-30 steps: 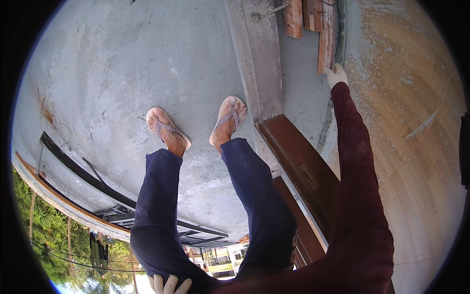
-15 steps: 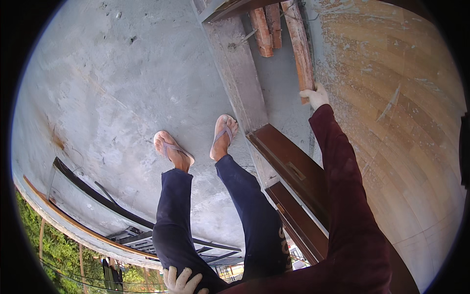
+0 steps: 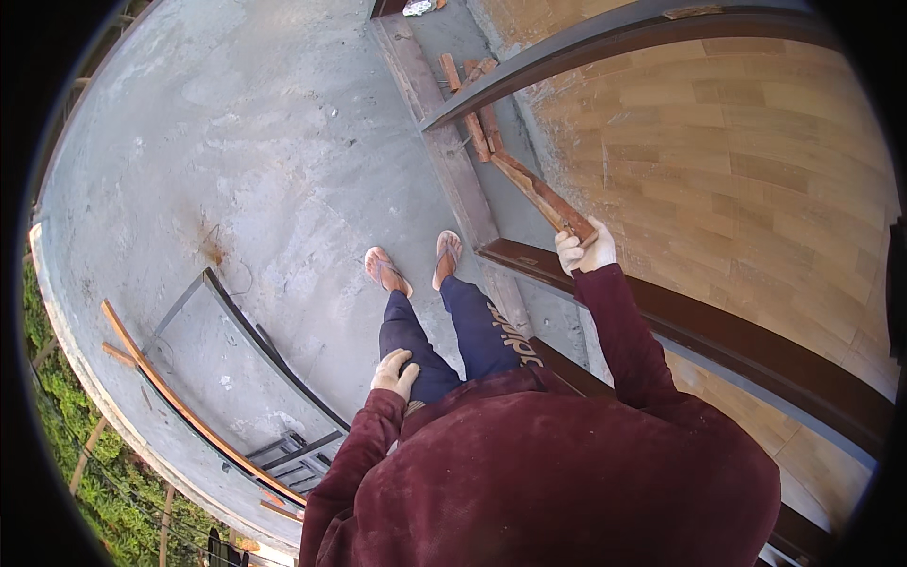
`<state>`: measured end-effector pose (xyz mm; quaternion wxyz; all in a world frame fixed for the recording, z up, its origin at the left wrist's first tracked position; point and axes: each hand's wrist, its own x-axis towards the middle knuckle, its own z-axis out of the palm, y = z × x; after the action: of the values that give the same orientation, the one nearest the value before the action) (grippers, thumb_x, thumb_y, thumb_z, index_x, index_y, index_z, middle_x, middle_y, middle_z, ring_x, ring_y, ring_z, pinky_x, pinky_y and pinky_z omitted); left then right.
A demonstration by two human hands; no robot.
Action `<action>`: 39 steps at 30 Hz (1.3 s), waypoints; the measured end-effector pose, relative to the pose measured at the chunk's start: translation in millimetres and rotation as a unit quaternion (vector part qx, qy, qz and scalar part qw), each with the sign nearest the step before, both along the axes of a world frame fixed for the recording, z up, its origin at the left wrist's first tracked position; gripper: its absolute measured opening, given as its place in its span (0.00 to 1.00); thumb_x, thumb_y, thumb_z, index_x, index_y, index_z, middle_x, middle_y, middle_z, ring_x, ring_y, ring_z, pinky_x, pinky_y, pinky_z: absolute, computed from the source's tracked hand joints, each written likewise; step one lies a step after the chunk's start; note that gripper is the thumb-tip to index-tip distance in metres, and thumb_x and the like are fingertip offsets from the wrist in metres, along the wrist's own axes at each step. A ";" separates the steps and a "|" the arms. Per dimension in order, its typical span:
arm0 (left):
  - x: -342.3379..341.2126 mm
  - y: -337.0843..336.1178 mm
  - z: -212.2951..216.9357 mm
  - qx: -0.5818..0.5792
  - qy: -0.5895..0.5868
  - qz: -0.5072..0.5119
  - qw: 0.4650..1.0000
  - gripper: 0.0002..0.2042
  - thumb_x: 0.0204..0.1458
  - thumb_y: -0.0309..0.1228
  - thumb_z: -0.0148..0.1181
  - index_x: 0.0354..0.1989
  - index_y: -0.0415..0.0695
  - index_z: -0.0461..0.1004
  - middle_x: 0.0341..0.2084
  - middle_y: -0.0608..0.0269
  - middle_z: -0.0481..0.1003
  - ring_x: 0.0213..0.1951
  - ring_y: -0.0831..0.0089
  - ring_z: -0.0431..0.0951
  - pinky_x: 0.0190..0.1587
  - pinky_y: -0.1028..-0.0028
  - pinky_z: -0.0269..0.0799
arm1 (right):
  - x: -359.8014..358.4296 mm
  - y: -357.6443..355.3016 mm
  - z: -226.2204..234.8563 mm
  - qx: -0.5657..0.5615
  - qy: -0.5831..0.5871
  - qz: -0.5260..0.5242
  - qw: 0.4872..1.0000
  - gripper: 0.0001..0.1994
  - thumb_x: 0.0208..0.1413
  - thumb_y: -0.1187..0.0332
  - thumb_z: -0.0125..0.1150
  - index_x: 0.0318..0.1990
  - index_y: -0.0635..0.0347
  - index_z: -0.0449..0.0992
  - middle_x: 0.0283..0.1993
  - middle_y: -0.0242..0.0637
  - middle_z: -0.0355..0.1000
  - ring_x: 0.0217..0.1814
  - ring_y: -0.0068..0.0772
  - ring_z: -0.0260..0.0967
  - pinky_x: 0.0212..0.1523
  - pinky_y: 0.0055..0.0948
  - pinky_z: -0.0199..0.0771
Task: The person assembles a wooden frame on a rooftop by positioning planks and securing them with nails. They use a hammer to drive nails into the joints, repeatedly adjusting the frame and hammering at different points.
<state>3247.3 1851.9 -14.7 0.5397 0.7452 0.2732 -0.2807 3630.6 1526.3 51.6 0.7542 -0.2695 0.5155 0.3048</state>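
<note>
In the head view, my gloved right hand (image 3: 588,248) is closed around the near end of a reddish-brown piece of wood (image 3: 540,194). The held piece slants away from me, its near end raised and its far end close to other wooden pieces (image 3: 477,137) lying in the gap beside the concrete sill. On my thigh rests my gloved left hand (image 3: 397,374), its fingers laid over the dark blue trousers (image 3: 422,342) with nothing held.
A brown frame (image 3: 661,312) stands at my right, with a second bar (image 3: 605,52) crossing ahead. Beyond it spreads a wood-patterned tiled floor (image 3: 699,170). To the left, a dark metal frame (image 3: 274,354) and an orange-brown strip (image 3: 179,397) lie on the grey concrete floor (image 3: 246,142).
I have straightened up, so more of the surroundings shows. My right hand has lifted the near end of the wood piece. The left hand has slid from around the knee up the thigh.
</note>
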 end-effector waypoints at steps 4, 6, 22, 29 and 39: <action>-31.2 15.5 -21.0 -0.096 0.070 0.253 0.960 0.22 0.60 0.43 0.60 0.57 0.41 0.78 0.51 0.51 0.81 0.55 0.60 0.79 0.61 0.65 0.71 | -61.8 5.5 95.7 -0.054 0.005 0.224 0.973 0.23 0.66 0.48 0.46 0.58 0.54 0.68 0.30 0.46 0.72 0.19 0.25 0.63 0.13 0.20 0.55; -65.8 32.5 -54.2 -0.014 0.057 0.288 0.956 0.22 0.60 0.43 0.60 0.56 0.40 0.79 0.50 0.53 0.82 0.53 0.62 0.81 0.59 0.66 0.72 | -67.0 2.2 99.1 -0.107 -0.052 0.421 0.899 0.21 0.64 0.52 0.47 0.56 0.54 0.71 0.28 0.42 0.73 0.18 0.27 0.64 0.13 0.27 0.56; -236.2 -143.0 -64.0 0.036 0.099 0.485 0.868 0.23 0.60 0.45 0.59 0.56 0.40 0.80 0.51 0.51 0.82 0.55 0.60 0.80 0.60 0.65 0.72 | -38.5 186.8 -55.0 -0.201 -0.210 0.954 -0.068 0.22 0.39 0.55 0.69 0.43 0.54 0.86 0.48 0.47 0.81 0.46 0.43 0.78 0.45 0.45 0.75; -300.3 -257.0 -89.1 0.067 0.188 0.551 0.810 0.26 0.60 0.50 0.55 0.57 0.43 0.79 0.56 0.49 0.79 0.60 0.55 0.77 0.63 0.61 0.69 | -22.8 126.6 -171.8 -0.109 -0.236 0.945 -0.196 0.23 0.46 0.54 0.68 0.50 0.53 0.85 0.51 0.47 0.80 0.54 0.44 0.78 0.54 0.44 0.74; -385.1 -274.1 -0.8 0.056 0.054 0.731 0.677 0.24 0.61 0.50 0.53 0.55 0.44 0.80 0.52 0.50 0.80 0.57 0.55 0.79 0.59 0.61 0.72 | -216.9 270.1 -122.3 0.014 -0.223 0.859 -0.462 0.23 0.48 0.55 0.67 0.50 0.54 0.85 0.51 0.48 0.81 0.54 0.44 0.78 0.54 0.45 0.74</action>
<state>2862.1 1577.8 -15.6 0.5143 0.3204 0.7749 0.1801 3413.7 1796.5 -70.7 0.4912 0.3751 0.6416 -0.4543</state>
